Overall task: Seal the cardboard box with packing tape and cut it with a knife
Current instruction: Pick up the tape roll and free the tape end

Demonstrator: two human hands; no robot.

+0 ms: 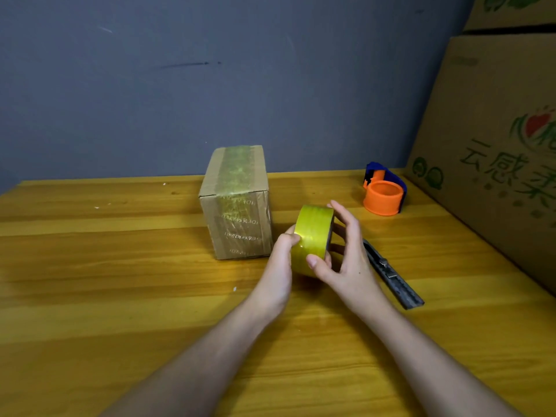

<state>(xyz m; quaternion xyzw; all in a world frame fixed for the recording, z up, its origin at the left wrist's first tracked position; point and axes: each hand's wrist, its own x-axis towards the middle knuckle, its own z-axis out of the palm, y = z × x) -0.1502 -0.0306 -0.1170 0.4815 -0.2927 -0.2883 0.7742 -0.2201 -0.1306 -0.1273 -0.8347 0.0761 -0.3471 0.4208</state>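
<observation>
A small cardboard box (237, 206) stands on the wooden table (120, 266), with yellowish tape running over its top and down its near face. Just right of the box, both hands hold a roll of yellow packing tape (313, 233) upright above the table. My left hand (278, 266) grips the roll's left side, thumb on the tape surface. My right hand (343, 254) wraps the right side, with its thumb on the lower front. A dark utility knife (394, 278) lies on the table behind my right hand, partly hidden by it.
An orange and blue tape dispenser (383, 191) sits at the back right of the table. Large printed cardboard cartons (493, 152) are stacked along the right edge. A grey wall (210, 85) stands behind the table.
</observation>
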